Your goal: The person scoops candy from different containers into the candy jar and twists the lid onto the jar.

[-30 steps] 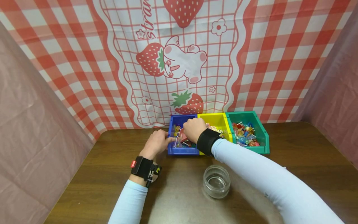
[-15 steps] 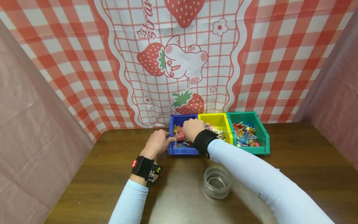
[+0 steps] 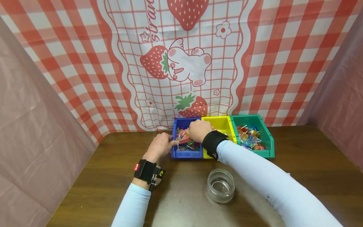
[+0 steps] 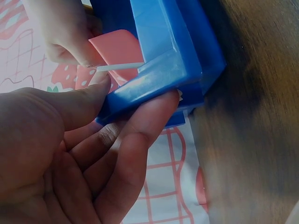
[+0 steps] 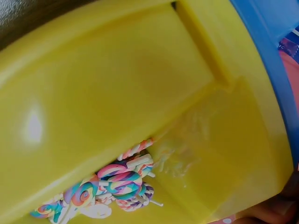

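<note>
Though beside bins (image 3: 266, 138), jar (image 3: 220, 185) unobstructed.

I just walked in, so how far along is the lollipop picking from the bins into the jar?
Done: nothing shows in the glass jar. In hand: the right hand pinches a pink lollipop over the blue bin, whose corner the left hand grips. Left: getting that lollipop into the jar.

glass jar (image 3: 220, 185) front-ctr on table (image 3: 99, 176) | green bin (image 3: 265, 135) w/ candies, far right | strawberry cloth (image 3: 181, 63) behind
</note>
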`<act>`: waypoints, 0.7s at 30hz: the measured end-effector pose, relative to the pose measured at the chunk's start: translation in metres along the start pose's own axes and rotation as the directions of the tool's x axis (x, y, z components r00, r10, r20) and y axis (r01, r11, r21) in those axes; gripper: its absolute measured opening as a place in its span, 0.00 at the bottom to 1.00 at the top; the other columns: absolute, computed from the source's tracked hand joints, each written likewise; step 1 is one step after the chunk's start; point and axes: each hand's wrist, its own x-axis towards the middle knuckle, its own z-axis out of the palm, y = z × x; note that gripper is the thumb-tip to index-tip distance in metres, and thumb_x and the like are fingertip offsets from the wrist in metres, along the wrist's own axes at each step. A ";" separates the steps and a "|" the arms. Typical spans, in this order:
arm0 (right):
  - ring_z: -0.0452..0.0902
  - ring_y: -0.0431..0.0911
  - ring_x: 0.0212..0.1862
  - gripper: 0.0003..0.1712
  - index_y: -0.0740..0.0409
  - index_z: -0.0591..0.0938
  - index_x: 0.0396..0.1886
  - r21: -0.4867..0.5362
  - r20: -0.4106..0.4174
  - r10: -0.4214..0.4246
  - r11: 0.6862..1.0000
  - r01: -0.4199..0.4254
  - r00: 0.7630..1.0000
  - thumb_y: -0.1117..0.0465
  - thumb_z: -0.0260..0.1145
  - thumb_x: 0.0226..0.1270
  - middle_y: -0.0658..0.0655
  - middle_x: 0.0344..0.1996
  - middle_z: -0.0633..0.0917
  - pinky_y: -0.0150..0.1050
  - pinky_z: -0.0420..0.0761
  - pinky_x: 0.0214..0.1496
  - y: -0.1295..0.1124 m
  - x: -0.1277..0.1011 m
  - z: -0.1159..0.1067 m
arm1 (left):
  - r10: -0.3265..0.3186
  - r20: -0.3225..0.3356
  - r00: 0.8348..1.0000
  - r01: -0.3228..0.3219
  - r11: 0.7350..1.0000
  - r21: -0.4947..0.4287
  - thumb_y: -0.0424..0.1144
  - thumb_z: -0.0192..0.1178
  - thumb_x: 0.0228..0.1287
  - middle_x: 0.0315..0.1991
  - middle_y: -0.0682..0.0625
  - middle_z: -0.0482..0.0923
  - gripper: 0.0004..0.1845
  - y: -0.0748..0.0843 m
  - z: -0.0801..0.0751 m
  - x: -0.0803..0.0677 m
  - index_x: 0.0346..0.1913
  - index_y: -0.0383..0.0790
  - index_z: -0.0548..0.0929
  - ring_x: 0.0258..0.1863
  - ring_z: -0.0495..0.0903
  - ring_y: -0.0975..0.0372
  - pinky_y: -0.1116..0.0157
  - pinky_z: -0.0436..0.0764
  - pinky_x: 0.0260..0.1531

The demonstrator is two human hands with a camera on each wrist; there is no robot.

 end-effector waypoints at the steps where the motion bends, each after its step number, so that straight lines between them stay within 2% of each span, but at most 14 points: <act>1: 0.81 0.53 0.28 0.26 0.56 0.85 0.22 0.005 -0.002 0.001 1.000 -0.001 1.000 0.43 0.57 0.72 0.57 0.25 0.84 0.53 0.82 0.32 0.001 0.000 0.000 | 0.000 0.001 1.000 0.000 1.000 -0.003 0.51 0.62 0.69 0.16 0.55 0.78 0.16 0.000 0.000 0.000 0.30 0.44 0.85 0.17 0.78 0.63 0.64 0.72 0.23; 9: 0.80 0.53 0.26 0.25 0.56 0.83 0.20 0.040 -0.035 0.021 0.999 -0.019 0.999 0.46 0.57 0.73 0.56 0.22 0.82 0.52 0.80 0.28 0.008 0.000 -0.004 | 0.010 -0.008 1.000 -0.010 1.000 -0.006 0.51 0.63 0.69 0.15 0.55 0.78 0.16 -0.002 0.000 0.001 0.28 0.44 0.84 0.16 0.78 0.64 0.64 0.71 0.21; 16: 0.76 0.50 0.23 0.27 0.51 0.77 0.13 0.154 0.034 0.047 0.987 -0.052 0.998 0.47 0.55 0.73 0.52 0.17 0.78 0.46 0.75 0.26 0.019 -0.004 -0.007 | 0.016 -0.007 1.000 -0.016 1.000 0.003 0.50 0.63 0.69 0.16 0.54 0.77 0.16 -0.001 -0.001 0.000 0.29 0.42 0.85 0.16 0.78 0.63 0.65 0.72 0.21; 21: 0.75 0.48 0.21 0.28 0.51 0.79 0.15 0.253 0.072 0.056 0.965 -0.072 0.996 0.47 0.52 0.76 0.50 0.14 0.75 0.41 0.71 0.24 0.024 -0.010 -0.008 | 0.009 -0.002 1.000 -0.009 1.000 -0.001 0.50 0.63 0.69 0.16 0.54 0.78 0.16 0.000 0.000 0.000 0.30 0.42 0.85 0.16 0.78 0.63 0.65 0.72 0.21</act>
